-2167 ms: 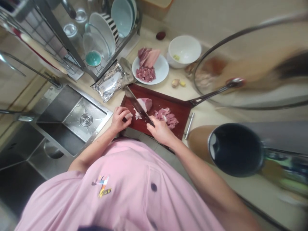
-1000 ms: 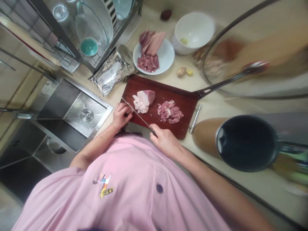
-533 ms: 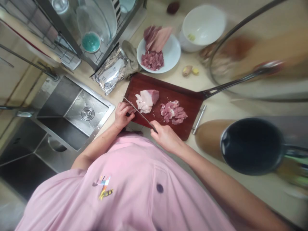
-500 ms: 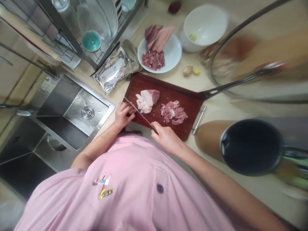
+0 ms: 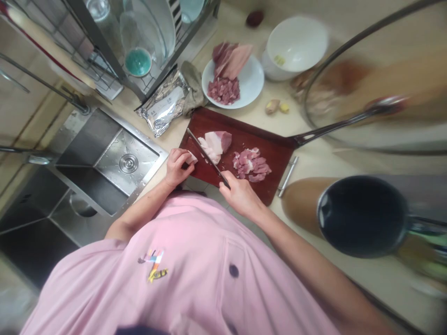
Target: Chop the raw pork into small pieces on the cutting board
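On the reddish-brown cutting board (image 5: pixel 244 128), my right hand (image 5: pixel 240 193) is closed round the handle of a knife (image 5: pixel 206 156). The blade points up and left, between my left hand and the pale fatty slices beside a chunk of meat (image 5: pixel 220 139). My left hand (image 5: pixel 179 166) has its fingers curled on a small pale piece of meat (image 5: pixel 191 158) at the board's left edge. A heap of cut pink meat (image 5: pixel 252 164) lies on the right half of the board.
Behind the board stand a white plate (image 5: pixel 252 83) of meat and a white bowl (image 5: pixel 296 44), with ginger (image 5: pixel 277 106) nearby. A metal sink (image 5: pixel 120 153) is at left, a dark pan (image 5: pixel 363 216) at right. A foil packet (image 5: pixel 165 104) lies beside the dish rack (image 5: pixel 153 81).
The knife blade has shifted slightly right, away from my left fingers, and the pale piece in them shows more plainly. The whole view has shifted a little.
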{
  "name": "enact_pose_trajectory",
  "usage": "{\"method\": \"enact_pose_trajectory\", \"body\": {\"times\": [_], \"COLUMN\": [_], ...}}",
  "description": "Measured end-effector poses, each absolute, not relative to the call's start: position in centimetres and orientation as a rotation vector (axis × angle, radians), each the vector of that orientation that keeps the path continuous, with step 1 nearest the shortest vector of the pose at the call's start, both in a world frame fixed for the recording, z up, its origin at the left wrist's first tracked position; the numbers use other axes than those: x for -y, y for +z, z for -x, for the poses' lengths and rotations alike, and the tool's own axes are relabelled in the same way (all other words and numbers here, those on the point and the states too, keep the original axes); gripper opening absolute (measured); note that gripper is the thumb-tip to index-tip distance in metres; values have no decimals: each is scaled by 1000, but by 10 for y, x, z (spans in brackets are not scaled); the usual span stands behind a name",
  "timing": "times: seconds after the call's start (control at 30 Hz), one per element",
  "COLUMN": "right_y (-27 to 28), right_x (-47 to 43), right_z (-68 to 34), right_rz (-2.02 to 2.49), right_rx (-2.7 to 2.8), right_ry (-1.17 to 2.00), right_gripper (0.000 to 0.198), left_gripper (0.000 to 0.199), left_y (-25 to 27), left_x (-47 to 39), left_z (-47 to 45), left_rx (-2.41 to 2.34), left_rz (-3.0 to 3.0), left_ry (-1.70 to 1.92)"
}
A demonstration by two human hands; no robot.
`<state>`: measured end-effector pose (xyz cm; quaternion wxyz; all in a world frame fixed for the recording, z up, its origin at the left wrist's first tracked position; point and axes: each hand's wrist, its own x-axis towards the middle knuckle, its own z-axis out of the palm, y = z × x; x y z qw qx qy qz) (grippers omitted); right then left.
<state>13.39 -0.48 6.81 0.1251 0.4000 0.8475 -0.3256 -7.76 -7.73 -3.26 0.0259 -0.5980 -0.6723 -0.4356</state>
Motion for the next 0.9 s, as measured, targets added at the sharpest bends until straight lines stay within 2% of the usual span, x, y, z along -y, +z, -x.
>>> {"method": "enact_pose_trajectory", "body": {"times": [0.1,0.37,0.57,0.9], "right_y": [76,85,74,66], "right_x": [12,12,6,7], "right_z": [-134,-143,-102,-104], "right_rz": [-1080,-1006,-1036,-1050], "right_rx": [-2513,-2441,-2434,-2427], "right_ry": [-960,-967,-926,-901], "right_gripper": [32,29,30,32], "left_gripper": [5,5,4,6], "left_y": [-34,-30,-26,-28], "left_x": [77,75,76,75], "left_z": [78,77,78,78], "left_rx": [2101,2087,2119,2074], "left_rz": [1892,1906,1919,1912], "left_ry": [-1321,-1324,-1296,-1357]}}
